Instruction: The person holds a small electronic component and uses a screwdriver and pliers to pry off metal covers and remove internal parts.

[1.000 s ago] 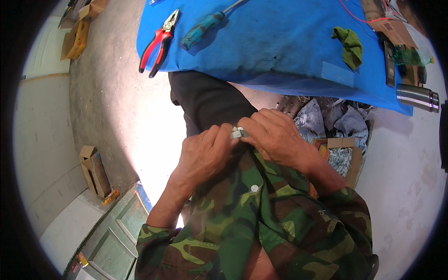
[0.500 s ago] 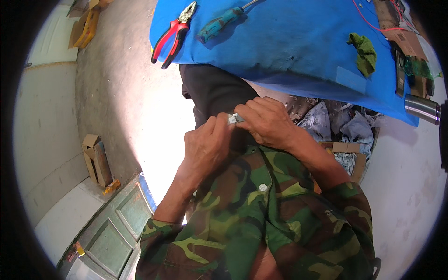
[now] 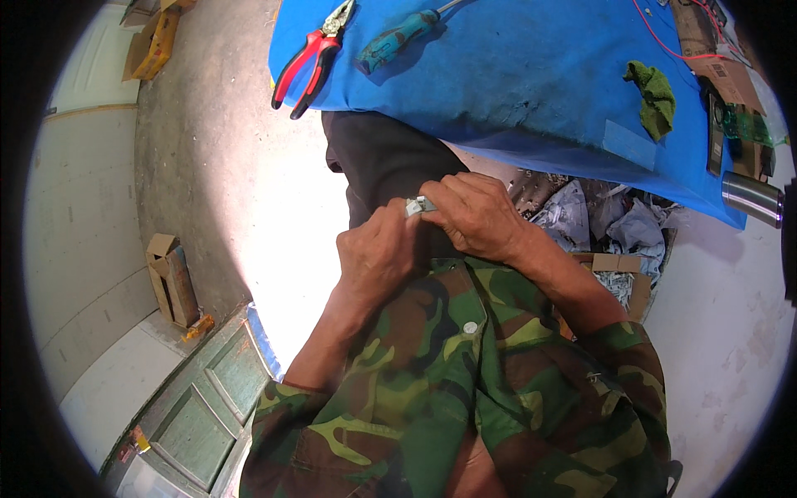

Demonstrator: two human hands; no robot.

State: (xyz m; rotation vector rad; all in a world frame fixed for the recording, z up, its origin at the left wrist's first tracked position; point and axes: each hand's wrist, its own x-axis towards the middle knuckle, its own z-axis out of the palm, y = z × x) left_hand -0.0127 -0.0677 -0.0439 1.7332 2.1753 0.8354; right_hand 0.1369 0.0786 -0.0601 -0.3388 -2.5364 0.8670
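Note:
Over my dark trousers (image 3: 386, 153), both hands meet at a small whitish-grey metal-looking piece (image 3: 418, 206). My left hand (image 3: 378, 245) is closed, its thumb and fingertips pinching the piece's left end. From the other side my right hand (image 3: 475, 214) grips it with curled fingers. Most of the piece is hidden by the fingers, so its exact kind cannot be made out. Beyond my hands, red-and-black pliers (image 3: 315, 58) and a screwdriver with a teal handle (image 3: 400, 41) lie on the blue-covered table (image 3: 515, 75).
A green cloth (image 3: 653, 100) lies toward the table's right. At its right edge is a shiny metal cylinder (image 3: 752, 197). Plastic bags (image 3: 566, 217) and scraps sit under the table, beside a cardboard box (image 3: 616, 263). Another carton (image 3: 172, 282) stands on the floor at left.
My left hand has shifted slightly right and its wrist has turned a little. The small piece stays between both hands. The table appears slightly shifted in the view.

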